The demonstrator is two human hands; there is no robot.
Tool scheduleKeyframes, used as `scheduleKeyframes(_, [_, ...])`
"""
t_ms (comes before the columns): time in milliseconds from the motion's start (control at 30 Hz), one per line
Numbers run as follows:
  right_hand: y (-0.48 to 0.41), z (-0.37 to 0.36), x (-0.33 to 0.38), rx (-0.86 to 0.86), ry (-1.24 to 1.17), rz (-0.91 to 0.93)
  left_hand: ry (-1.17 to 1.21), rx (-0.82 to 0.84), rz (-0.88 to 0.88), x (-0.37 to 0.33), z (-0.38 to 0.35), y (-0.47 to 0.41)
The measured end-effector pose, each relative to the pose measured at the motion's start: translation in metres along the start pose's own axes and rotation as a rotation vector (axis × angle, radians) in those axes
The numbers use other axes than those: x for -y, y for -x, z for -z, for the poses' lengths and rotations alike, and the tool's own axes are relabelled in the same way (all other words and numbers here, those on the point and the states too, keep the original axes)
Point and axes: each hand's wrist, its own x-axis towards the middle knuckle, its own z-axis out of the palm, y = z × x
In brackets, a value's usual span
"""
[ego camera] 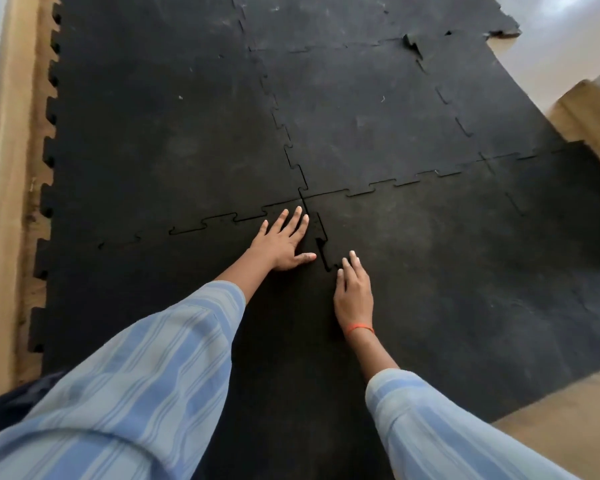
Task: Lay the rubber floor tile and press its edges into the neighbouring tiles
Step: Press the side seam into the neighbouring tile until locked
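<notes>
Head view: left hand (282,244), right hand (353,293) flat, fingers spread, flanking unseated seam (323,252).

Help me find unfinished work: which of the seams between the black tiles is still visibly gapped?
The short seam between the left hand and right hand: its teeth show open dark gaps, while the far seams lie closed.

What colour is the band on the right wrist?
Orange wrist band, seen clearly in the head view.
</notes>
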Motion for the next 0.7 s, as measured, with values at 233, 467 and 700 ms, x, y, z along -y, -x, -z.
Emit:
scheduleKeyframes(233, [0.106, -0.006, -0.015, -0.252, 0.284, -0.046, 0.014, 0.072, 0.056, -0.010, 0.009, 0.006])
scheduleKeyframes(467, [0.177, -0.006, -0.015, -0.227, 0.258, -0.531, 0.010, 0.098, 0.107, -0.019, 0.012, 0.012])
scheduleKeyframes(700, [0.197, 0.000, -0.007, -0.217, -0.010, -0.955, 0.038, 0.105, 0.146, -0.032, 0.012, 0.016])
